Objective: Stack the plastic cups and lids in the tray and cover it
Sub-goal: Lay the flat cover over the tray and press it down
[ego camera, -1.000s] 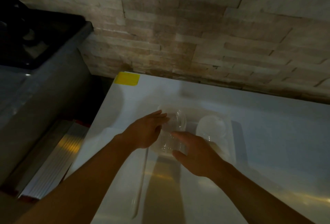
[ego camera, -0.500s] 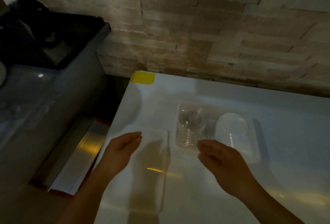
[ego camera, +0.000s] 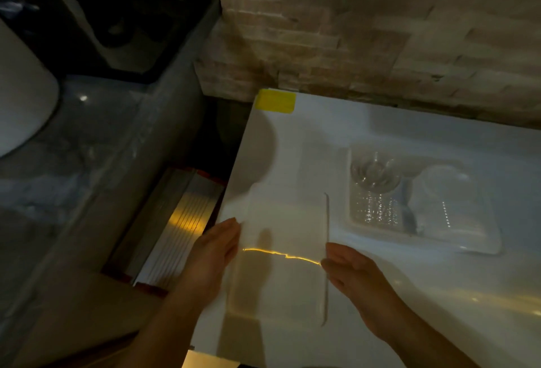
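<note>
A clear plastic tray [ego camera: 494, 246] sits on the white table [ego camera: 409, 309] at the right. Inside it, a stack of clear cups [ego camera: 374, 189] lies on its side in the left half, and a stack of clear round lids [ego camera: 448, 194] fills the right half. Left of the tray, a clear rectangular tray cover [ego camera: 281, 221] lies on the table. My left hand [ego camera: 213, 256] presses against its left edge and my right hand [ego camera: 351, 274] against its right edge, fingers straight, clasping the cover between them.
A yellow sticker [ego camera: 275, 101] marks the table's far left corner, against a brick wall [ego camera: 380, 30]. Left of the table lie a dark gap with stacked metal slats [ego camera: 181, 221], a grey counter [ego camera: 102, 148] and a black stove [ego camera: 117, 24].
Both hands have left the cups in the tray and moved left and toward me, closing onto the two long edges of the tray cover. The view has shifted left.
</note>
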`<action>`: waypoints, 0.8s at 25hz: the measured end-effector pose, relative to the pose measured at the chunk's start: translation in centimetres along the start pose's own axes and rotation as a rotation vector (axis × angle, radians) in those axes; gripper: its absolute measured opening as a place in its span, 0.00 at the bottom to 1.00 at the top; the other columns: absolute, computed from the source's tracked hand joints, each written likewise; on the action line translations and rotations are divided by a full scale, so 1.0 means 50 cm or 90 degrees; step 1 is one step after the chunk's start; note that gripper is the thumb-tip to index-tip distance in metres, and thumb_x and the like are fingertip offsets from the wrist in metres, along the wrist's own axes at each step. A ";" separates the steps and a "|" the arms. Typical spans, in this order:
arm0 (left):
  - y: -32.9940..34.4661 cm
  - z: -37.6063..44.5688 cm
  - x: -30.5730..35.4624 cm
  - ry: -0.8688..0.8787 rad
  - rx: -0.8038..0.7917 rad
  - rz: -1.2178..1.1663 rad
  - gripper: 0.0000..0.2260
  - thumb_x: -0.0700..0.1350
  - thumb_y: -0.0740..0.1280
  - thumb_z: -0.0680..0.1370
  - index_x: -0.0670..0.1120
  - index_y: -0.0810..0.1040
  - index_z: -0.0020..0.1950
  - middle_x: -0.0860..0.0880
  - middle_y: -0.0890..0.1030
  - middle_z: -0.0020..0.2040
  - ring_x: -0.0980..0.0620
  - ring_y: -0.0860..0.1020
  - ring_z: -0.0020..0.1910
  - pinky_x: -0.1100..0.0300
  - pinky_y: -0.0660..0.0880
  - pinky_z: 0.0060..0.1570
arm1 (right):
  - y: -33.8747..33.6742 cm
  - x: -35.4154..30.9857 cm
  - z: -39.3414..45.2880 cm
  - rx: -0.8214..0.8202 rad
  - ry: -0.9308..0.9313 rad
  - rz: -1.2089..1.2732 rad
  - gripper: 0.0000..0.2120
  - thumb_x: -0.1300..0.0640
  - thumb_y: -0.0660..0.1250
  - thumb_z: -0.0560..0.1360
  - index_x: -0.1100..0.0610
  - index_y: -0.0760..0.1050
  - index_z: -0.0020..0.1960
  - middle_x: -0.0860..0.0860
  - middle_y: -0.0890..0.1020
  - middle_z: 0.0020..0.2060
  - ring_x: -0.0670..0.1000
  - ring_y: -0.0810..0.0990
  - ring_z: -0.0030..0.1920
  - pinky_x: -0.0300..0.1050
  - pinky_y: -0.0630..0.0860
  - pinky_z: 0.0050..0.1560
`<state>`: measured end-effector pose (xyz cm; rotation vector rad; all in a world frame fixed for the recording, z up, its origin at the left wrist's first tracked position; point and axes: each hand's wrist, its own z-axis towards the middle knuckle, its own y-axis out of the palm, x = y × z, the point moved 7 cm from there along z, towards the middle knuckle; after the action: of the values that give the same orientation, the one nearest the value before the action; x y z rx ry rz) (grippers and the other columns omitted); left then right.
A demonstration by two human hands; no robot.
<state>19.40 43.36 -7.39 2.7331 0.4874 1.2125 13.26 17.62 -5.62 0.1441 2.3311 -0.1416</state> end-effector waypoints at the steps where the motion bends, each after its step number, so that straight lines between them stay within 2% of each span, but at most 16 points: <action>1: -0.001 0.003 -0.004 -0.008 0.002 -0.011 0.13 0.41 0.65 0.78 0.43 0.77 0.62 0.46 0.82 0.59 0.51 0.79 0.59 0.56 0.72 0.58 | 0.006 0.002 0.001 0.010 0.007 0.018 0.16 0.63 0.71 0.73 0.55 0.78 0.60 0.53 0.82 0.55 0.49 0.80 0.53 0.49 0.73 0.62; 5: -0.006 0.015 -0.006 -0.030 0.004 0.006 0.11 0.44 0.66 0.78 0.45 0.78 0.60 0.48 0.82 0.58 0.52 0.78 0.59 0.56 0.71 0.62 | 0.014 -0.004 -0.003 0.023 0.039 0.095 0.12 0.63 0.70 0.72 0.57 0.79 0.56 0.56 0.81 0.52 0.53 0.79 0.54 0.51 0.75 0.59; 7: -0.005 0.022 -0.002 -0.033 -0.003 0.014 0.10 0.45 0.67 0.78 0.46 0.78 0.59 0.48 0.81 0.57 0.53 0.78 0.57 0.57 0.72 0.58 | 0.016 -0.012 -0.006 0.021 0.046 0.109 0.10 0.62 0.69 0.73 0.57 0.79 0.54 0.58 0.80 0.50 0.55 0.78 0.53 0.54 0.74 0.60; 9: -0.004 0.027 0.004 -0.030 -0.006 0.051 0.04 0.46 0.67 0.78 0.47 0.77 0.49 0.47 0.78 0.51 0.52 0.76 0.52 0.58 0.72 0.51 | 0.019 -0.021 -0.006 0.036 0.048 0.100 0.09 0.62 0.69 0.73 0.58 0.79 0.53 0.58 0.79 0.49 0.55 0.77 0.51 0.56 0.74 0.61; 11: -0.003 0.030 0.006 -0.024 -0.018 0.111 0.04 0.47 0.68 0.77 0.47 0.76 0.45 0.45 0.76 0.48 0.49 0.74 0.49 0.56 0.73 0.49 | 0.022 -0.027 -0.005 0.049 0.049 0.083 0.09 0.62 0.69 0.73 0.57 0.79 0.53 0.58 0.79 0.48 0.55 0.77 0.50 0.55 0.75 0.60; 16: -0.009 0.049 0.020 -0.026 -0.016 0.145 0.07 0.49 0.70 0.75 0.46 0.82 0.46 0.47 0.83 0.45 0.50 0.80 0.44 0.56 0.77 0.43 | 0.018 -0.032 0.002 0.056 0.050 0.098 0.09 0.61 0.70 0.73 0.57 0.79 0.53 0.57 0.79 0.47 0.54 0.77 0.47 0.52 0.76 0.55; 20: -0.023 0.073 0.037 -0.028 0.022 0.127 0.08 0.49 0.71 0.74 0.44 0.82 0.44 0.45 0.83 0.42 0.48 0.81 0.41 0.54 0.78 0.43 | 0.024 -0.027 0.007 0.044 0.066 0.131 0.13 0.60 0.69 0.73 0.58 0.78 0.57 0.55 0.81 0.49 0.53 0.78 0.50 0.48 0.75 0.49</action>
<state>22.98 45.14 -8.83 2.8878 0.2373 1.1929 14.63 18.68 -4.95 0.4328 2.3990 -0.1142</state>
